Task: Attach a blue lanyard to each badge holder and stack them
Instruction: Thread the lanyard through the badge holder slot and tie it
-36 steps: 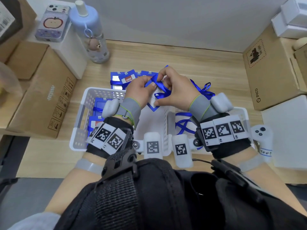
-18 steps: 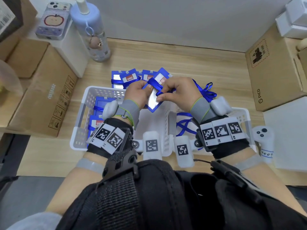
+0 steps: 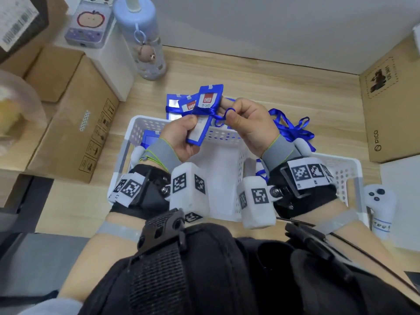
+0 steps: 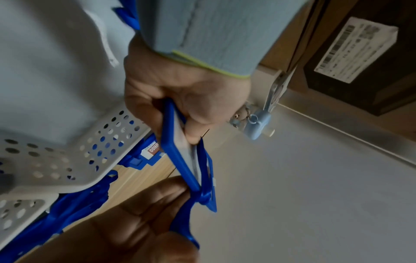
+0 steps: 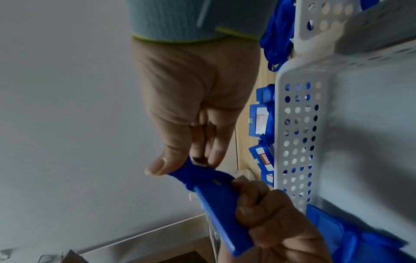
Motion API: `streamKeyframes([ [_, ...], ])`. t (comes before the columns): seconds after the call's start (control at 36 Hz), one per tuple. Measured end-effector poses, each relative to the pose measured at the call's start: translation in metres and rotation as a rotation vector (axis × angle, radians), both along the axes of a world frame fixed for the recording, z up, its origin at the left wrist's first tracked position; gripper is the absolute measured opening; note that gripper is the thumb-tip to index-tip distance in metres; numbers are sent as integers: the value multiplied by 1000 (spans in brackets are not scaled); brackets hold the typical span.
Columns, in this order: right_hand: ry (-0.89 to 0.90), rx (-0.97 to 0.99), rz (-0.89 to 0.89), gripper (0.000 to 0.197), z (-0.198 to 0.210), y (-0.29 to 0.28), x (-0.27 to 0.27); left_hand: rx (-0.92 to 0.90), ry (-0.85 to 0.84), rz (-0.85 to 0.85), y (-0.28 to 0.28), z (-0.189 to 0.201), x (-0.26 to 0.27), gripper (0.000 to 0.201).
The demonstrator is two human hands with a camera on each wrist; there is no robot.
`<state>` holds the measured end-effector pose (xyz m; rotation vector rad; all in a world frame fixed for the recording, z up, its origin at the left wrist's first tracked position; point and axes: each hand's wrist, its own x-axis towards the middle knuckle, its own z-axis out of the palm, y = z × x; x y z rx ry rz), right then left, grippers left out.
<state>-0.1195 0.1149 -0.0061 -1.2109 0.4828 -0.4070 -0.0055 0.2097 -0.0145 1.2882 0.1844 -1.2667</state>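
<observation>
My left hand (image 3: 193,128) grips the lower half of a blue badge holder (image 3: 205,114) and holds it tilted above the white basket (image 3: 127,142). A blue lanyard (image 3: 218,115) is looped around the holder's middle, and my right hand (image 3: 229,114) pinches it beside the holder. In the left wrist view the holder (image 4: 180,153) runs from my thumb down to the knotted lanyard (image 4: 183,220). The right wrist view shows thumb and fingers pinching the lanyard (image 5: 200,172) at the holder's (image 5: 225,218) end. Other badge holders with lanyards (image 3: 179,105) lie behind the basket.
Loose blue lanyards (image 3: 293,130) lie behind the basket's right half. More badge holders (image 3: 148,137) sit in its left compartment. A water bottle (image 3: 143,42), a phone (image 3: 88,21) and cardboard boxes (image 3: 75,123) stand left, another box (image 3: 391,98) right, and a white controller (image 3: 379,208) near right.
The holder has turned so that its red label faces up and its top points away. My left hand has shifted to its lower end, and my right hand has drawn the lanyard to the right.
</observation>
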Motion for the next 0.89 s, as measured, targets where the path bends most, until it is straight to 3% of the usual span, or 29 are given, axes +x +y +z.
streamKeyframes([
  [0.08, -71, 87, 21, 48, -2, -3, 6, -21, 43, -53, -1, -1, 6, 23],
  [0.19, -67, 105, -7, 32, -4, -9, 14, -88, 18, -62, -2, -1, 13, 22],
  [0.25, 0, 103, -81, 23, -8, -14, 20, -115, -82, -93, -3, -5, 20, 26],
  [0.39, 221, -32, -206, 26, -16, -27, 38, -64, -406, -88, -12, -13, 41, 32],
  [0.5, 266, -13, -245, 25, -16, -28, 57, -66, -640, -86, -22, -21, 59, 41],
  [0.69, 385, -59, -237, 25, -29, -33, 89, 171, -928, -267, -35, -33, 89, 48],
  [0.89, 585, -180, -127, 28, -55, -32, 104, 449, -1016, -438, -30, -45, 98, 39],
])
